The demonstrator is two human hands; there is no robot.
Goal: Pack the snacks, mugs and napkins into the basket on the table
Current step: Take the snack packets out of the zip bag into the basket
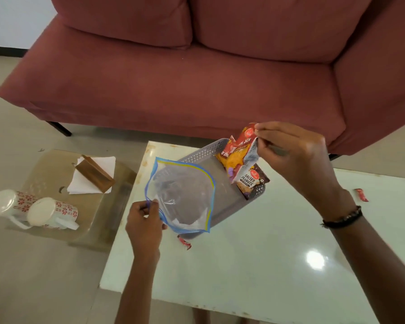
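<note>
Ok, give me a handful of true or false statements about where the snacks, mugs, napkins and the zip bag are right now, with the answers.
1. The left hand pinches the clear zip bag at its edge. True.
2. The right hand holds the snack packets over the grey basket. True.
3. Both mugs stand inside the basket. False: they lie on their sides on the low glass side table, left of the white table.
4. The napkins are in the zip bag. False: they lie under a wooden holder on the side table.
5. A small red sachet lies on the white table, right of the basket. True.
</note>
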